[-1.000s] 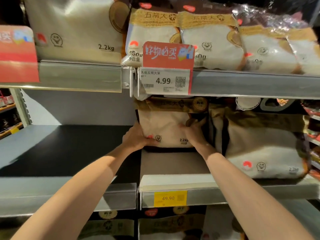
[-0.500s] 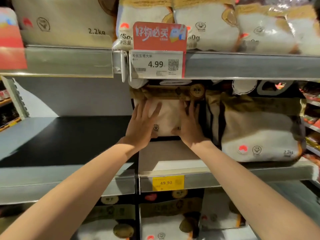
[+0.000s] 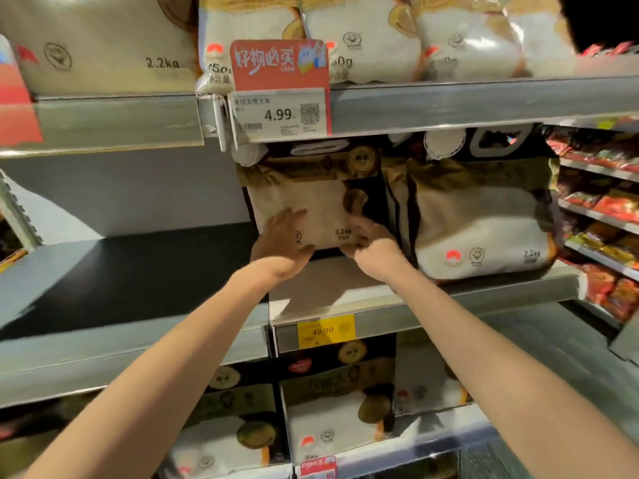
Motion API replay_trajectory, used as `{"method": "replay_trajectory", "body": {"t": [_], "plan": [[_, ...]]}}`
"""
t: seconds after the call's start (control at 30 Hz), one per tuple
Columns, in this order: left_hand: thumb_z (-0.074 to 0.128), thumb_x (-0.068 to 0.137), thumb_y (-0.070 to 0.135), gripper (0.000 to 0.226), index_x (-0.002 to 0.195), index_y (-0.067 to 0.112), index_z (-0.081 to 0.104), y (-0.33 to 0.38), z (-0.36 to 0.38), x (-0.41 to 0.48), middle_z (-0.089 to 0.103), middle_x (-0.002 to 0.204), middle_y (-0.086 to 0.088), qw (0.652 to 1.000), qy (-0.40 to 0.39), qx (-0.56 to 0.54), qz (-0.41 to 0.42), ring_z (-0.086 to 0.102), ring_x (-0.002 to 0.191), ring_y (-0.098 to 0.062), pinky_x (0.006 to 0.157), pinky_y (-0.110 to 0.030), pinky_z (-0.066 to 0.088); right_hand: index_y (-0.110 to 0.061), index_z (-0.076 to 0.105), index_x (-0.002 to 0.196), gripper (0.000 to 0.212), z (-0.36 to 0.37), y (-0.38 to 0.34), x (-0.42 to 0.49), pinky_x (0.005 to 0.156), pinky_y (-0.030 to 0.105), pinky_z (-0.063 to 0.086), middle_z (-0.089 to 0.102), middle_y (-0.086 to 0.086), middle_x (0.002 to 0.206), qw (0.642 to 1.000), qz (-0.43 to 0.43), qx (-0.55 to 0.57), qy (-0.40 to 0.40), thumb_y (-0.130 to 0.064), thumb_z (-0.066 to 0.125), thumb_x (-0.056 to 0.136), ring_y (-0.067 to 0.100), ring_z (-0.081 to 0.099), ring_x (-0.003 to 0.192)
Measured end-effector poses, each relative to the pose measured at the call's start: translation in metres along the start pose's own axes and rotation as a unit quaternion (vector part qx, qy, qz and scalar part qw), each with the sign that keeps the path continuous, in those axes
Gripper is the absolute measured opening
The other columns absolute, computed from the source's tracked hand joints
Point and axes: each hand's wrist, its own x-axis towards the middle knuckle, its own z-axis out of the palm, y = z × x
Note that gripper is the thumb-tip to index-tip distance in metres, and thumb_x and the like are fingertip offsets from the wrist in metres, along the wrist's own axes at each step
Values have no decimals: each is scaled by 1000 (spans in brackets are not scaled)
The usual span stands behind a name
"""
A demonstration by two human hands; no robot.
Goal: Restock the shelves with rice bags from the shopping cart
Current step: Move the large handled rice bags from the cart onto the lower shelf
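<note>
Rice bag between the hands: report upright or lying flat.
Upright. The rice bag stands on the shelf, front facing out, left hand and right hand at its base.

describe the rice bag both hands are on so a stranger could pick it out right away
Find the white 4.99 price tag on the upper shelf edge. Directly below it, on the middle shelf, stands a tan 2.2 kg rice bag with the left hand and right hand at its lower edge. Unlike the neighbouring bag to its right, it sits well back from the shelf's front.
</note>
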Motion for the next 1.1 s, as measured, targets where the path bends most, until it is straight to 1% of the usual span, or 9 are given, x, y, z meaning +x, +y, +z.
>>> {"method": "replay_trajectory", "body": {"t": [0.13,0.27,0.37,0.5,0.7,0.8,0.9,1.0,1.1], "plan": [[63,93,26,35,125,13,66,35,19,-33,68,122,-10,965,-30,-240,-98,63,114,-27,101,-39,49,-17,59,123,36,-35,6,-76,76,19,54,69,3,111,989,16,140,-33,-10,67,89,12,67,96],[60,93,17,21,111,14,69,83,52,-86,71,96,4,962,131,-239,29,63,87,-6,81,-19,49,-14,67,110,21,-78,37,-143,76,25,59,75,5,99,976,53,210,7,-11,68,89,15,73,89],[57,91,10,19,107,11,66,119,93,-134,67,102,1,949,145,-235,152,58,95,-9,86,-23,44,-4,67,111,22,-106,99,-195,67,23,56,73,10,90,965,152,191,93,-6,66,89,20,70,76],[58,90,12,19,105,12,69,150,179,-196,70,104,-2,958,-98,-239,123,64,94,-19,86,-35,51,2,63,113,25,-121,187,-289,50,11,47,67,5,78,931,264,169,185,0,66,88,1,61,51],[52,74,24,20,84,15,67,187,290,-308,70,81,-13,865,-438,-237,56,68,77,-30,76,-43,57,-7,63,109,24,-101,270,-452,47,9,43,65,9,77,867,409,175,224,4,63,88,-3,55,45],[67,83,25,23,102,12,71,194,328,-358,74,93,-15,833,-512,-204,49,71,89,-29,82,-42,55,-5,64,103,20,-85,308,-518,51,16,44,66,3,67,834,465,158,252,5,66,85,3,58,48],[69,89,22,32,111,0,68,199,351,-416,71,104,-13,788,-595,-147,65,65,98,-21,80,-25,46,-6,70,107,26,-68,332,-601,71,30,50,67,2,76,780,560,142,241,-7,74,82,16,63,71],[69,87,24,31,113,5,68,199,370,-455,70,106,-13,760,-640,-80,78,65,105,-26,88,-31,48,-9,67,110,33,-60,337,-659,92,39,51,69,5,94,725,626,156,242,-15,78,79,23,65,94],[67,90,19,31,119,10,67,218,387,-482,69,117,-11,749,-654,-40,99,62,116,-26,99,-31,46,-12,69,105,25,-64,333,-705,74,30,49,67,4,86,676,666,154,274,-23,75,84,17,61,78]]}}
